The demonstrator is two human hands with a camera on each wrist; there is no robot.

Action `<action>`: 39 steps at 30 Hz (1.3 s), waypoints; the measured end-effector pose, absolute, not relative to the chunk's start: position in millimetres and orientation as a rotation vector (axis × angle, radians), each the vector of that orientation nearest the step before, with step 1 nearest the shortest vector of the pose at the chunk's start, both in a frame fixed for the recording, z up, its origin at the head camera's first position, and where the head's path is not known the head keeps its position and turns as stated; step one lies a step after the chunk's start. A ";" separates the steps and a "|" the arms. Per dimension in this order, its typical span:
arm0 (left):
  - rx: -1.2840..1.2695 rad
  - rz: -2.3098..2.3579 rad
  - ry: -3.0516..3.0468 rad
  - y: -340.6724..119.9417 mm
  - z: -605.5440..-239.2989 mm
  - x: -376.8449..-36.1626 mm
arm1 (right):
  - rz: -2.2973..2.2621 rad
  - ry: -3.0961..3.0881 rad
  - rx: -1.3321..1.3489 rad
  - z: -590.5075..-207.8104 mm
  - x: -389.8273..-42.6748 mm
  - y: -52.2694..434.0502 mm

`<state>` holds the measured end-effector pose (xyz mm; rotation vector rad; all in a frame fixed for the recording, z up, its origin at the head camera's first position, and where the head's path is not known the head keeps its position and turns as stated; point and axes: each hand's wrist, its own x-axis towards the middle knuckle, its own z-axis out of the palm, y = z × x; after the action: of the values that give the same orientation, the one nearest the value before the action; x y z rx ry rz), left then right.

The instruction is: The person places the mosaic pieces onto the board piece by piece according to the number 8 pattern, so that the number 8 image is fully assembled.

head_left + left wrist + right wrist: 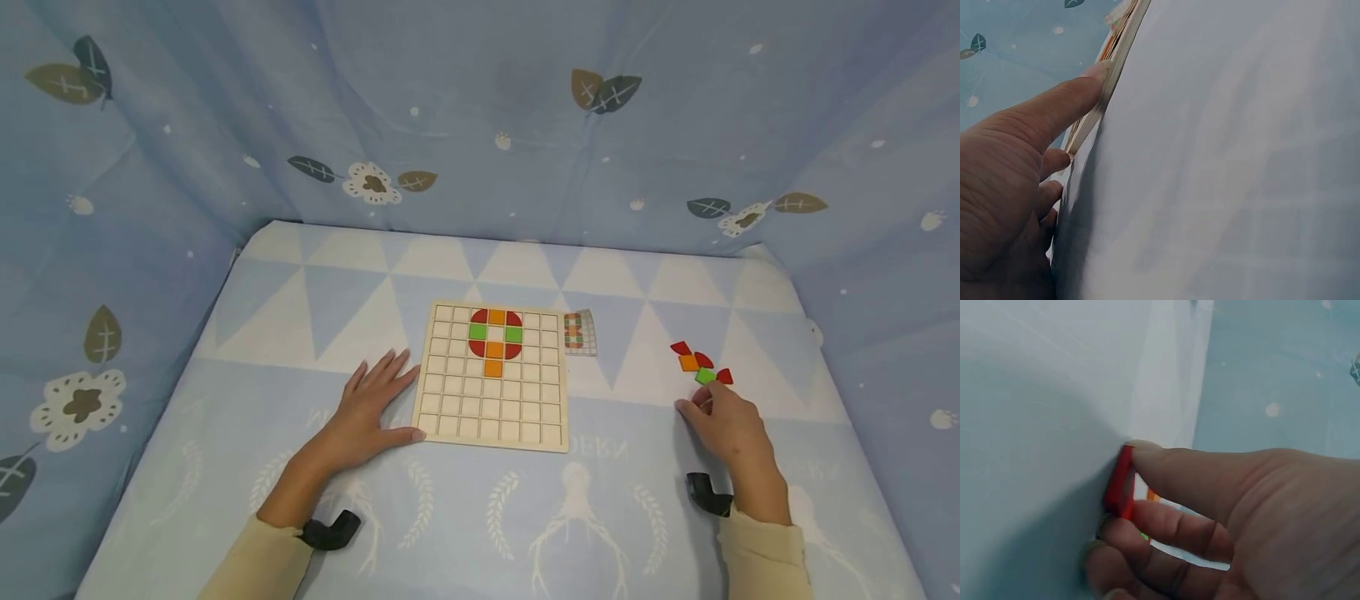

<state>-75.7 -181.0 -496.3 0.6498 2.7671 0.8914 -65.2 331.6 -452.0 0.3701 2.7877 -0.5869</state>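
Observation:
A wooden grid board [491, 408] lies in the middle of the cloth-covered table. Red, orange and green tiles [495, 333] fill some of its upper cells. My left hand [375, 404] lies flat beside the board's left edge, fingers straight. Its thumb [1066, 100] presses against the board's rim [1116, 59]. My right hand [708, 412] is off to the right, just below a small cluster of loose tiles [701, 364]. In the right wrist view its thumb [1197, 478] and fingers pinch a red tile [1120, 482] on edge against the cloth.
A small pattern card [580, 333] lies at the board's upper right corner. Blue leaf-print fabric walls [480, 125] close in the table at the back and on both sides.

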 end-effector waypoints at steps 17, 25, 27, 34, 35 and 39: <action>0.637 0.884 2.771 -179.9 -495.7 -76.4 | -0.664 2.767 0.333 -451.6 -64.3 317.0; 0.642 0.886 2.779 -180.6 -495.9 -75.1 | -0.692 2.815 0.399 -456.9 -71.3 308.0; 0.644 0.878 2.785 -180.7 -496.1 -75.4 | -0.710 2.834 0.372 -457.8 -72.7 308.2; 0.643 0.874 2.783 -181.3 -495.6 -75.3 | -0.810 2.846 0.329 -459.8 -77.3 301.7; 0.646 0.877 2.781 -181.1 -495.5 -75.4 | -0.828 2.839 0.322 -458.9 -77.7 298.2; 0.663 0.875 2.789 -181.5 -496.3 -76.2 | -0.900 2.791 0.219 -454.5 -86.3 274.1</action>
<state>-76.2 -181.5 -496.3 0.6625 2.7891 0.8747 -86.3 274.1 -454.5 0.2194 2.7912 -0.8997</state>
